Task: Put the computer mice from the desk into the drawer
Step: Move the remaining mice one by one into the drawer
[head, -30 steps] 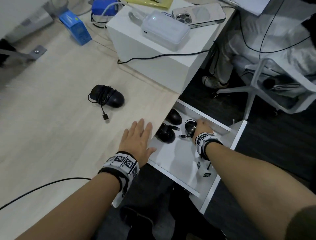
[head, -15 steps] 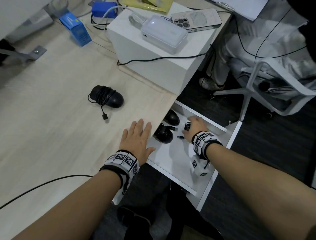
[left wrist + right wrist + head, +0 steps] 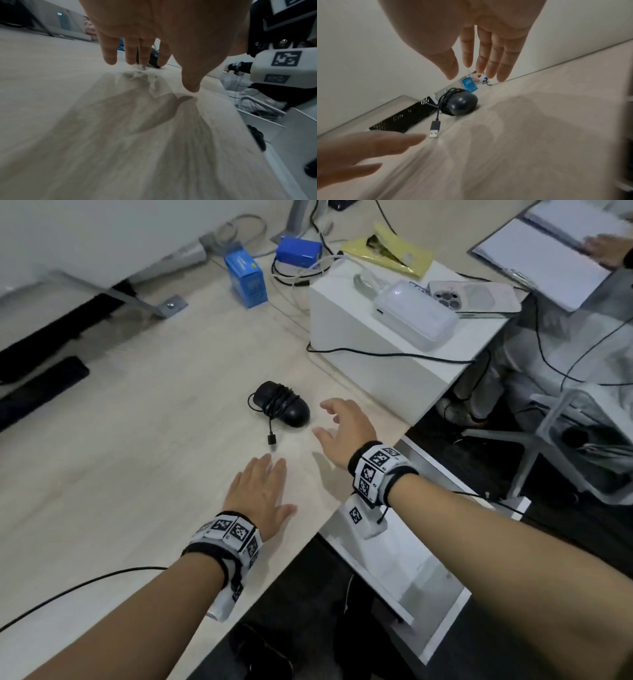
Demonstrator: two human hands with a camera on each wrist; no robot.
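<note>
Right hand [image 3: 346, 429] above bench [image 3: 120, 440], grip spread, fingers [image 3: 489, 56] straight, holding nothing, just right of black mouse [image 3: 284, 405]. Mouse lies on bench, cable wound round body, USB plug [image 3: 435, 128] trailing loose toward person. Left hand [image 3: 258, 491] flat over bench near front edge, grip relaxed, fingers extended, fingertips near plug. Drawer [image 3: 404, 570] pulled out below bench edge, at right.
</note>
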